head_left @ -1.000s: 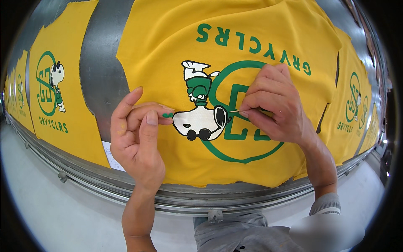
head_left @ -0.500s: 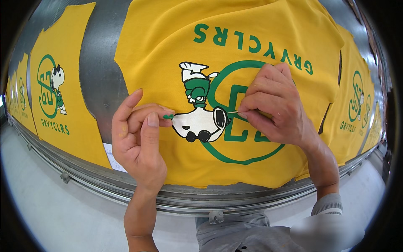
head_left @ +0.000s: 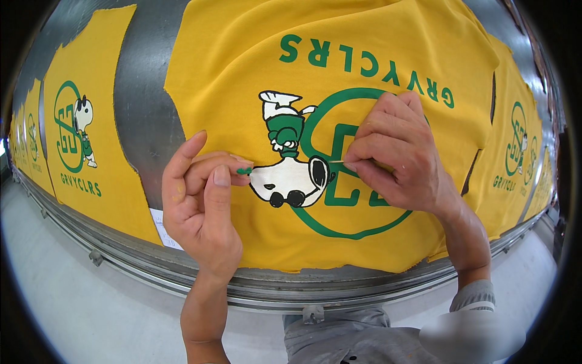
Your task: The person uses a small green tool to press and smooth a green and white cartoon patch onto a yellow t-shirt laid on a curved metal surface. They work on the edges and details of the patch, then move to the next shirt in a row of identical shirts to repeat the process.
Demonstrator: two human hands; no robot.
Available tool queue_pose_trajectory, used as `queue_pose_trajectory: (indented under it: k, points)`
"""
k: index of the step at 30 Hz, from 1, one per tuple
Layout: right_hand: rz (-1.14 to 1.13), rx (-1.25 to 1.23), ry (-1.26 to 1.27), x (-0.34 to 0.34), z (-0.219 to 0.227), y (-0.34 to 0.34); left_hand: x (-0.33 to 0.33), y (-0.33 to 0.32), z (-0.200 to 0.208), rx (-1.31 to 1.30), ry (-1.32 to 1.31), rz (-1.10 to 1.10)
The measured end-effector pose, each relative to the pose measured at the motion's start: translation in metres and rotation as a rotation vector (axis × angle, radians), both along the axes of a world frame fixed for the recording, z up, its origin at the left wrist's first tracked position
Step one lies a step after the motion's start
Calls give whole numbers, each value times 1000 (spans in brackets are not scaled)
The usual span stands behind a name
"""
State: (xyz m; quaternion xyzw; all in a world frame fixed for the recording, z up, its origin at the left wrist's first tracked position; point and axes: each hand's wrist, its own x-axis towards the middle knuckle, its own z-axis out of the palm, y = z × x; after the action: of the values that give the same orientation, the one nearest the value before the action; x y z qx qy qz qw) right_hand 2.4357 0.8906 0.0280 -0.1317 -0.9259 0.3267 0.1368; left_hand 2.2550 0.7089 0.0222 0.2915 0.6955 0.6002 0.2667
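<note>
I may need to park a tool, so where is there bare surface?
Mainly the grey table strip between the left yellow piece and the middle yellow piece; a paper slip and the left hand crowd its near end. Tightest is the printed dog figure, between that hand and the right hand. The right yellow piece lies close to the middle one.

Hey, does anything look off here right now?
Yes: the middle yellow panel lies rumpled, its print upside down, unlike the flatter panel at left. Also, a green patch marks the left hand's fingers.
</note>
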Motion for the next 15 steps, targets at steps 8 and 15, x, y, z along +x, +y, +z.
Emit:
queue_pose_trajectory:
  k: [8, 15]
  points:
    - [-22, -16, 5, 0, -1, -1, -1, -1, 0, 3, -25, -1]
    - [-8, -2, -20, -1, 2, 0, 0, -1, 1, 0, -31, -6]
